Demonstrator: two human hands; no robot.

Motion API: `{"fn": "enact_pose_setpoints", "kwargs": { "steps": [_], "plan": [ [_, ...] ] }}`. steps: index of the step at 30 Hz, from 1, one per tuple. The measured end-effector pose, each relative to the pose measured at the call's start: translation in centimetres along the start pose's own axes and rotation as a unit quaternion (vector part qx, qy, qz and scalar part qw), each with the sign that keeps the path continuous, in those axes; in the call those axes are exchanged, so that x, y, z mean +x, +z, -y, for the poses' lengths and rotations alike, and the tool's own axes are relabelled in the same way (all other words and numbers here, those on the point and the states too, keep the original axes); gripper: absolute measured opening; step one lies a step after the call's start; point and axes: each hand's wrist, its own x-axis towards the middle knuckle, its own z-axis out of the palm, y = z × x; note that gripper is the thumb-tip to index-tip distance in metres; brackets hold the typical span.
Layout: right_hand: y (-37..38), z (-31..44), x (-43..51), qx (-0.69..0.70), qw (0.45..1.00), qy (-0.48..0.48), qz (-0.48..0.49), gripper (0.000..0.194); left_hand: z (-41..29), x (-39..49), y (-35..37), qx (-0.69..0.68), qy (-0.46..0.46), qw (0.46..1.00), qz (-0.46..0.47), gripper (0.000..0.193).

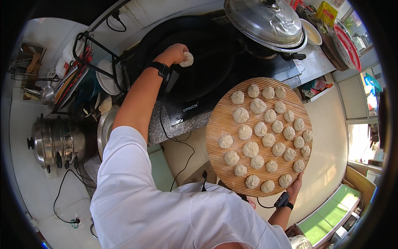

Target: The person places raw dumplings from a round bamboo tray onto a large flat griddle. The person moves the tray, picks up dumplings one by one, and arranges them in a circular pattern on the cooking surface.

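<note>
My left hand (175,54) grips a pleated dough bun (187,59) between its fingers. This bun is over a wide black pan (199,81) on the black glass cooktop (189,109); whether it touches the pan cannot be told. On the right, my right hand (294,186) holds the lower right rim of a round slatted wooden tray (217,124), its fingers partly hidden beneath. Floured in places, the tray bears several pleated buns (250,149) spread over its surface. It is held in front of my body, below and to the right of the cooktop.
Behind the tray stands a large metal pot with a domed lid (270,21), its handle (293,56) sticking out. A black rack (99,70) holds plates and utensils at left. Near it is a stacked steamer (54,141). A black cable (186,144) hangs from the granite counter edge (174,129).
</note>
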Motion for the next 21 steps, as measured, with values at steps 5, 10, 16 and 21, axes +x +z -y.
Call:
{"fn": "enact_pose_setpoints", "kwargs": {
  "steps": [5,10,16,21],
  "plan": [
    [0.3,-0.2,-0.6,-0.003,1.000,-0.001,0.000,0.053,-0.4,-0.9,0.0,-0.018,0.008,0.998,-0.061,0.032],
    [0.1,-0.6,-0.9,0.013,1.000,0.006,-0.010,0.052,-1.3,-1.6,-0.1,0.045,0.038,0.997,-0.047,0.032],
    [0.2,-0.8,0.0,0.022,0.999,-0.008,0.028,0.051,-2.8,-2.4,-0.2,0.004,0.095,0.995,-0.008,0.033],
    [0.5,-0.6,-0.1,0.011,1.000,-0.022,-0.001,0.050,-4.1,-4.0,0.7,-0.032,0.122,0.991,0.050,0.030]
  ]
}}
